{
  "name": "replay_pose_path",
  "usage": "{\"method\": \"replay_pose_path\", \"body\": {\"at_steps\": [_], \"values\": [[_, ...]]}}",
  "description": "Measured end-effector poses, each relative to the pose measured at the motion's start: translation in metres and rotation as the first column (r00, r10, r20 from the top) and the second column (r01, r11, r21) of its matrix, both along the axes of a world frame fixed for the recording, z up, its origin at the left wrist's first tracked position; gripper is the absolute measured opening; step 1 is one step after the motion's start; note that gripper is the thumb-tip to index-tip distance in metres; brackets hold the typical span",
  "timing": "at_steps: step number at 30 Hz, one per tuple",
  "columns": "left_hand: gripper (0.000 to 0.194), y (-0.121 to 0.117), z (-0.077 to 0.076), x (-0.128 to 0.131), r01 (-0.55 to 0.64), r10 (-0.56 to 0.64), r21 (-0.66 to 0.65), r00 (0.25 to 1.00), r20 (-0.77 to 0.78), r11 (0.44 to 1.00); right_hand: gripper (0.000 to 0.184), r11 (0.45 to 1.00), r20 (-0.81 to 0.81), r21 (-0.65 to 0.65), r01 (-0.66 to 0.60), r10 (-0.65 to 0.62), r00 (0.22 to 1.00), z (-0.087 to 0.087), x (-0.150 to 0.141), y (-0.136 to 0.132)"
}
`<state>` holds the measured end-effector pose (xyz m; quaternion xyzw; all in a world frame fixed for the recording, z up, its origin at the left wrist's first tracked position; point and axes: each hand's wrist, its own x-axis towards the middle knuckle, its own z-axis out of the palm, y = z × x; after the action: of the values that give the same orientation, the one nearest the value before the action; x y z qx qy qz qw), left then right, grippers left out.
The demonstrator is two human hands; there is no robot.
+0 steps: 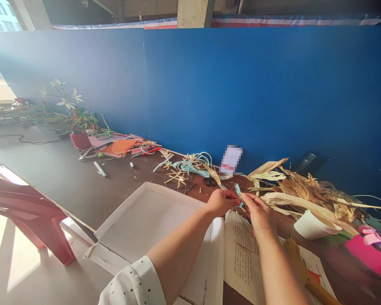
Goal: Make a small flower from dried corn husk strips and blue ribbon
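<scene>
My left hand [221, 203] and my right hand [257, 210] meet above the table, fingertips pinched together. Between them is a light blue strip [238, 189], thin and flat; whether it is paper or ribbon I cannot tell. Its upper end sticks up past my fingers, and part of it is hidden by them. Under my right wrist lies a printed sheet [241, 254]. A yellow glue gun [300, 264] rests beside my right forearm. Below my left forearm is an open white cardboard box lid [152, 220]. Black-handled scissors [209, 181] lie just beyond my left hand.
Dried corn husks [298, 190] and a white cup [316, 224] are at the right, near a pink container [371, 254]. Pale blue strips [193, 169] and star-shaped husk pieces lie behind. A blue partition [241, 93] borders the table. A red plastic chair [28, 207] stands left.
</scene>
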<state>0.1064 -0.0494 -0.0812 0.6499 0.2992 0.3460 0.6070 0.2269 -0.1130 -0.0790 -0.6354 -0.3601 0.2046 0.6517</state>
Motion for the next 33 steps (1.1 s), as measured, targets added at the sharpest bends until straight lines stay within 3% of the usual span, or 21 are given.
{"method": "replay_pose_path", "body": {"at_steps": [4,7,15,20,27,33], "values": [[0.026,0.000,0.001,-0.001,0.017,-0.017,0.007,0.999,-0.047,1.000,0.041,0.999,-0.268,0.000,-0.037,0.036,0.963,0.005,-0.003,0.000],[0.026,0.000,0.001,-0.001,0.029,-0.027,0.019,0.995,-0.097,0.999,0.040,0.999,-0.358,0.039,-0.035,0.046,0.932,0.009,-0.005,0.000],[0.028,0.001,-0.002,-0.002,0.144,-0.125,0.106,0.977,-0.173,0.984,0.042,0.999,-0.289,0.016,0.040,-0.034,0.957,0.006,-0.003,0.001],[0.027,-0.001,0.002,-0.004,0.170,-0.126,0.163,0.959,-0.252,0.972,0.041,0.996,-0.296,0.020,0.085,-0.075,0.952,0.002,0.000,0.002],[0.043,-0.008,0.010,-0.005,-0.043,0.064,0.160,0.990,-0.129,0.986,0.043,0.993,-0.260,-0.021,0.117,-0.119,0.958,0.005,-0.009,-0.001],[0.028,-0.013,0.004,0.001,-0.160,0.203,0.274,0.970,-0.136,0.948,0.043,0.998,-0.192,0.013,0.062,-0.059,0.980,0.000,-0.017,0.002]]}}
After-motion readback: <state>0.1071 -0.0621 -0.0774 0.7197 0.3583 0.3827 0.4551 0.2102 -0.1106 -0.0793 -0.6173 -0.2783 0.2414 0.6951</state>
